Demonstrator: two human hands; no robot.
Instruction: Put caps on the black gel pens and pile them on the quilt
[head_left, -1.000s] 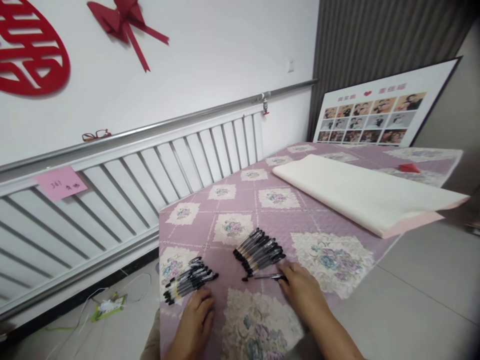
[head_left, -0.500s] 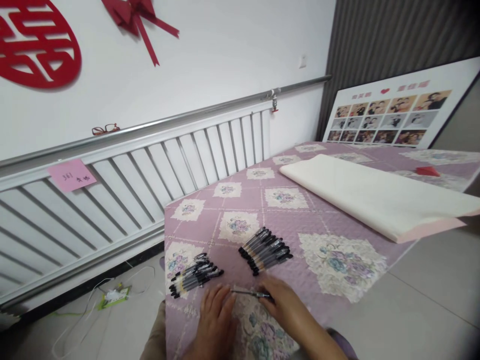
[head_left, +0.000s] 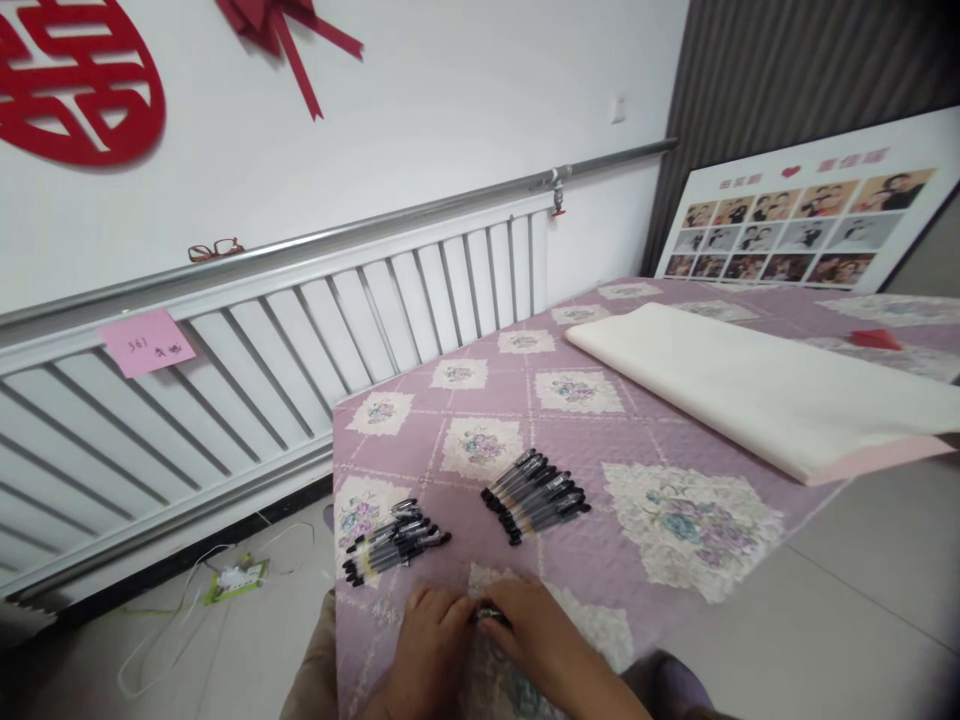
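My left hand [head_left: 433, 640] and my right hand [head_left: 534, 632] meet near the front of the cloth-covered table, fingers closed. Between them shows a short dark part of a pen [head_left: 490, 612]; its ends are hidden in my hands. My right fingers wrap around it, and my left fingertips close on its other end. Beyond my left hand lies a pile of black-capped gel pens [head_left: 396, 545]. A second group of similar pens [head_left: 536, 498] lies side by side in a slanted row beyond my right hand.
A folded cream sheet [head_left: 750, 385] with a pink edge rests on the purple floral tablecloth [head_left: 517, 395], a red paper piece [head_left: 876, 340] behind it. A white radiator [head_left: 300, 350] runs along the left wall. A photo board [head_left: 802, 220] leans at the back right.
My right hand has moved left toward my left hand, and the gap between them has closed. The pen, mostly visible before, is now largely covered. The view has shifted slightly.
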